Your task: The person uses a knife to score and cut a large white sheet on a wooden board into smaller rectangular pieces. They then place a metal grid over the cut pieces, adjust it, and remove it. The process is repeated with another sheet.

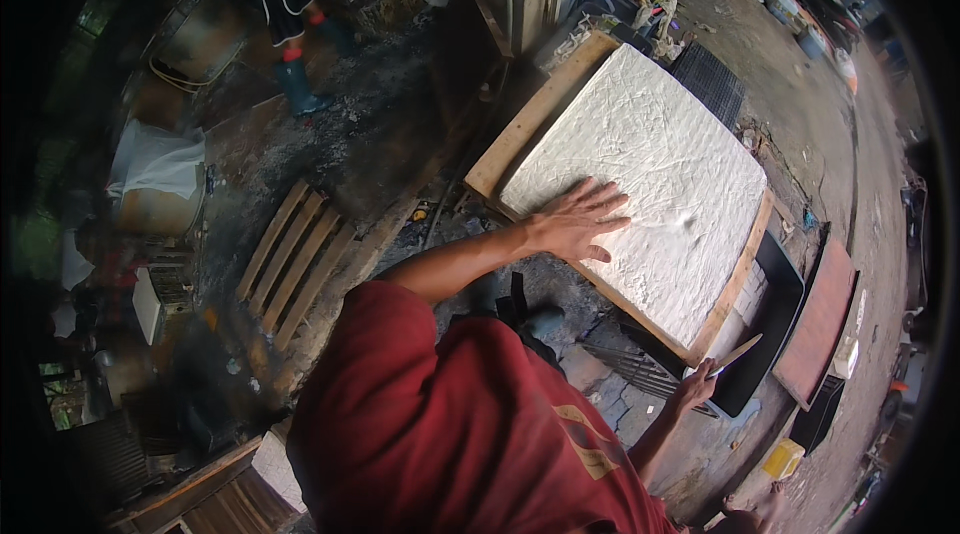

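A broad white slab [650, 174] with a creased surface, which looks like tofu, lies on a wooden board. Wooden strips [545, 114] run along its far left and right sides. My left hand [580, 221] rests flat on the slab's near left part, fingers spread and holding nothing. Beyond the slab's near right corner, my right hand [697, 384] is closed around a knife [740, 349]. Its tapered blade points up and right, over the edge of a black tub [765, 369]. The handle is mostly hidden in my fingers.
White blocks [750, 294] sit in the black tub. A reddish-brown board [815, 324] leans beyond it, with a yellow container [783, 459] nearer. A slatted wooden pallet [295, 259] lies left on the dark floor. Far left, a person in boots [290, 84] stands by another board.
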Demonstrator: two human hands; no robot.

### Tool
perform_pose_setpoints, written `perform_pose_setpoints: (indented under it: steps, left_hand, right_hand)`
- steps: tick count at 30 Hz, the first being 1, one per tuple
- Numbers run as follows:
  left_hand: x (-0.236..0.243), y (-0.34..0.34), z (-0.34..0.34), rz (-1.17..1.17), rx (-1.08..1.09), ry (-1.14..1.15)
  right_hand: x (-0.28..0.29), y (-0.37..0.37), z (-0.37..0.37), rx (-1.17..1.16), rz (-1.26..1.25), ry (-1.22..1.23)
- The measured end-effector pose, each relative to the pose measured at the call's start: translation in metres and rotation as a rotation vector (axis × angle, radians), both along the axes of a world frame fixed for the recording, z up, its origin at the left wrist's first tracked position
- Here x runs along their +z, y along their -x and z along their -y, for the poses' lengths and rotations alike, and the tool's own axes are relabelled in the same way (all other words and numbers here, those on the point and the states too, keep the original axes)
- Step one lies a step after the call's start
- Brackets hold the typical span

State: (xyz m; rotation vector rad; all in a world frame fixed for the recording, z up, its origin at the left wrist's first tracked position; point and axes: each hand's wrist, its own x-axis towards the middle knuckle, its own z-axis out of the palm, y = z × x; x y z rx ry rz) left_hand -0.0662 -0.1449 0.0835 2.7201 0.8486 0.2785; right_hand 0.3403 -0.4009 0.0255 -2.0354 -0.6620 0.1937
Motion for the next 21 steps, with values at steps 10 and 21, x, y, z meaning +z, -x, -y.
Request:
perform_pose_setpoints:
  steps: [10, 21]
  left_hand:
    - [-0.018, 0.063, -0.041, -0.04, -0.042, -0.033]
    - [0.007, 0.035, -0.107, 0.207, 0.149, -0.016]
  right_hand:
    - [-0.055, 0.064, 0.137, -0.15, -0.03, 0.326]
    - [-0.18, 0.193, 0.201, -0.14, -0.897, 0.747]
